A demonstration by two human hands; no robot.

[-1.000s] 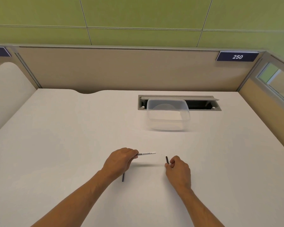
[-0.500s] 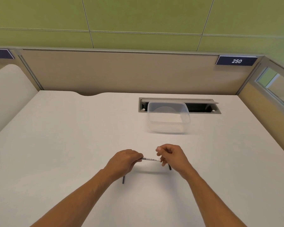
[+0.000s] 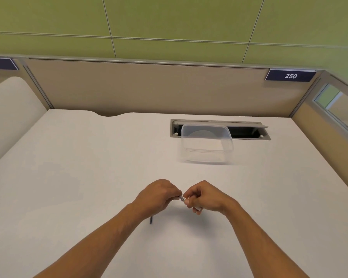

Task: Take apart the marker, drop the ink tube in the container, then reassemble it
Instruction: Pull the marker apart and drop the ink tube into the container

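Observation:
Both my hands are closed around a thin white marker (image 3: 181,197) just above the white desk, near its front middle. My left hand (image 3: 159,194) pinches its left end and my right hand (image 3: 204,196) wraps the right part, so only a short printed piece shows between them. A small dark stick-like part (image 3: 151,220) lies on the desk under my left wrist, mostly hidden. A clear plastic container (image 3: 207,146) stands open further back, right of centre, with nothing visible inside.
A grey cable slot (image 3: 247,133) with an open flap is cut into the desk (image 3: 88,177) behind the container. Beige partition panels wall the desk at the back and right. A label reading 250 (image 3: 290,75) hangs top right.
My right hand left the dark piece it was near, came to the marker and slid left along it. Both hands now almost touch; the marker is mostly covered.

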